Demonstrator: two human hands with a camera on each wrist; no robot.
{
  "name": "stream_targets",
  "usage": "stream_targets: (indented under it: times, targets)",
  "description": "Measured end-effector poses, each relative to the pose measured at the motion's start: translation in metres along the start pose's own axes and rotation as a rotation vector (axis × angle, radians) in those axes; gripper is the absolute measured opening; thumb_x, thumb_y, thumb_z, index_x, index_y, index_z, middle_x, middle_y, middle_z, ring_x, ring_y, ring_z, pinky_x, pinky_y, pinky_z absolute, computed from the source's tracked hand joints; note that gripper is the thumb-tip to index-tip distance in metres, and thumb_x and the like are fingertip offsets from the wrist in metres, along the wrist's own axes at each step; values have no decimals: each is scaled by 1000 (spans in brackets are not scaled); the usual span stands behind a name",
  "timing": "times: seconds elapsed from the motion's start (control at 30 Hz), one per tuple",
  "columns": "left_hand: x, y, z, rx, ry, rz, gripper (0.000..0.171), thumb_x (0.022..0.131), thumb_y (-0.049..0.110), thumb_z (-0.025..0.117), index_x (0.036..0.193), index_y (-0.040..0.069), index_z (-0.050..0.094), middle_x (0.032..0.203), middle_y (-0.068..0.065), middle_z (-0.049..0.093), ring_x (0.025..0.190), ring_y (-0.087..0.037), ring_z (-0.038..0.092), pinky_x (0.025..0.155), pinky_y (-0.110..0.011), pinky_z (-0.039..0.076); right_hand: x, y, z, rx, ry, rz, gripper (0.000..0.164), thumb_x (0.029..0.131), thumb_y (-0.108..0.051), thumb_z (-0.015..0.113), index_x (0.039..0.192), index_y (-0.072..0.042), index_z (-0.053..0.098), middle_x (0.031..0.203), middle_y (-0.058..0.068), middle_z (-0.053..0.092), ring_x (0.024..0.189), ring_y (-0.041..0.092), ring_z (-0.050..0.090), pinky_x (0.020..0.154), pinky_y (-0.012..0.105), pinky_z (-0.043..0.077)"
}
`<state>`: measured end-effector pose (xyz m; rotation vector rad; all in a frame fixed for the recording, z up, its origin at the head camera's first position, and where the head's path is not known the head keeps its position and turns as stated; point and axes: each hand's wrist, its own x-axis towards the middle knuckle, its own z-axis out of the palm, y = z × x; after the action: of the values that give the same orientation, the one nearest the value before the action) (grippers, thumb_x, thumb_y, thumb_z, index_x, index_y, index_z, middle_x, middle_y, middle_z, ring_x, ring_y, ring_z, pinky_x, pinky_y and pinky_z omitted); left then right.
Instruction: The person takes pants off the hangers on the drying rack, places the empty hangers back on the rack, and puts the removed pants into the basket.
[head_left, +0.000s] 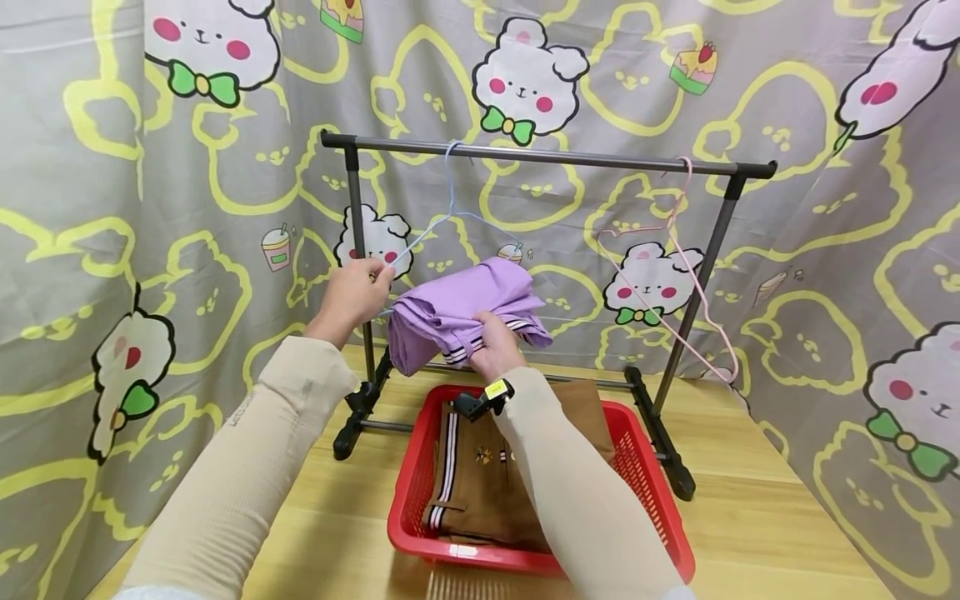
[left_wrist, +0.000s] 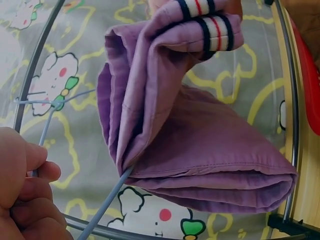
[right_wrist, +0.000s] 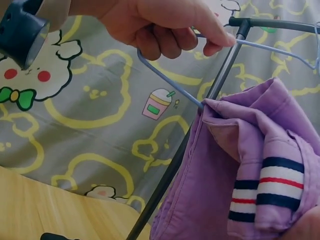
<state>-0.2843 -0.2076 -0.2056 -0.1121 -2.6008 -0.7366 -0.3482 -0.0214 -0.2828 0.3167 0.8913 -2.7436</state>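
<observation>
In the head view my left hand (head_left: 351, 298) grips the left corner of a light blue wire hanger (head_left: 451, 187), whose hook hangs on the rack's bar. A folded pair of purple trousers (head_left: 468, 300) with navy, white and red striped trim lies over the hanger's lower bar. My right hand (head_left: 497, 348) pinches the trousers at the striped edge, thumb on top. The left wrist view shows the hanger's bar (left_wrist: 107, 202) running into the fold of the purple cloth (left_wrist: 145, 100). In the right wrist view the left hand's fingers (right_wrist: 172, 42) curl round the hanger's corner.
A black and grey clothes rack (head_left: 570, 156) stands on the wood-patterned surface (head_left: 750, 517). Toward its right end hangs a pink hanger (head_left: 701, 292). Below, a red basket (head_left: 405, 500) contains folded brown clothing (head_left: 480, 492) with striped trim. A patterned curtain (head_left: 225, 167) surrounds the rack.
</observation>
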Motion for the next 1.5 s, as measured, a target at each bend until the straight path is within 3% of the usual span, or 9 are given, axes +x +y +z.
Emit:
stream_targets:
  times: [0.27, 0.67, 1.0, 1.17, 1.5]
  targets:
    - [0, -1, 1, -6, 39, 22, 30, 104, 25, 41, 90, 5, 59, 82, -15, 56, 75, -31, 50, 62, -38, 38, -3, -3, 7, 87, -56, -47, 13, 93, 3, 44, 106, 1, 44, 114, 14, 55, 111, 25, 53, 101, 40, 42]
    - [0, -1, 5, -8, 86, 18, 29, 104, 25, 42, 87, 6, 56, 83, -16, 56, 79, -34, 51, 64, -40, 39, -6, -8, 11, 108, -97, -79, 28, 93, 5, 44, 120, 1, 42, 127, 14, 52, 118, 25, 50, 104, 37, 39]
    - [0, 2, 4, 31, 150, 62, 30, 103, 21, 44, 80, 4, 53, 80, -17, 56, 82, -37, 52, 72, -45, 42, -9, -12, 13, 124, -141, -98, 37, 94, 4, 43, 130, 2, 38, 135, 15, 46, 125, 25, 45, 108, 38, 34]
    - [1, 5, 5, 18, 186, 77, 30, 103, 21, 46, 77, 5, 49, 75, -16, 53, 80, -38, 51, 71, -45, 41, -11, -17, 14, 124, -153, -95, 33, 95, 3, 43, 127, 2, 39, 132, 15, 48, 125, 26, 46, 108, 38, 34]
    - [-1, 12, 3, 10, 203, 103, 26, 102, 21, 47, 88, 3, 58, 82, -18, 59, 84, -41, 53, 74, -48, 42, -19, -25, 18, 124, -194, -137, 26, 95, 4, 41, 121, 1, 40, 125, 12, 49, 121, 24, 46, 108, 36, 34]
